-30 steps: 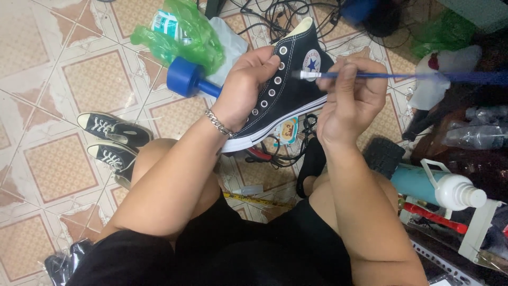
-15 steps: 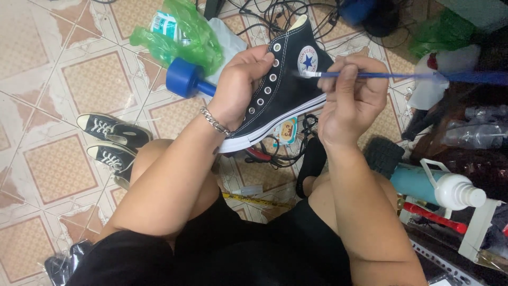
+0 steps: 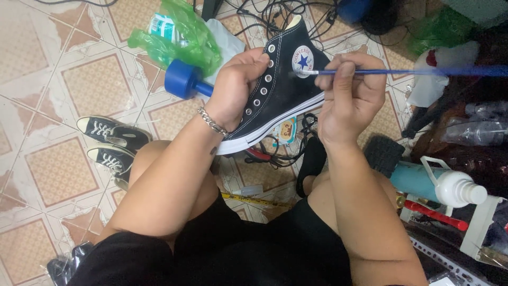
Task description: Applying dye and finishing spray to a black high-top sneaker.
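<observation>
Tiled floor (image 3: 79,85) lies below the black high-top sneaker (image 3: 275,100). Left hand (image 3: 238,87) grips its soft, light canvas at the eyelets; right hand (image 3: 349,98) pinches a thin blue brush (image 3: 381,71) beside its ankle patch.

On the tiled floor (image 3: 58,85) I see a pair of small dark low-top sneakers (image 3: 111,144) lying side by side at my left. Further up sits a crumpled green plastic bag (image 3: 182,34), with a blue dumbbell (image 3: 182,79) just beside it. A teal bottle with a white cap (image 3: 439,185) lies to the right, and tangled black cables (image 3: 270,13) run along the top.

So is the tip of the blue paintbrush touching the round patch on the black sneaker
Touching. The head view shows the paintbrush tip resting on the left edge of the sneaker's round ankle patch, with no gap.
</observation>
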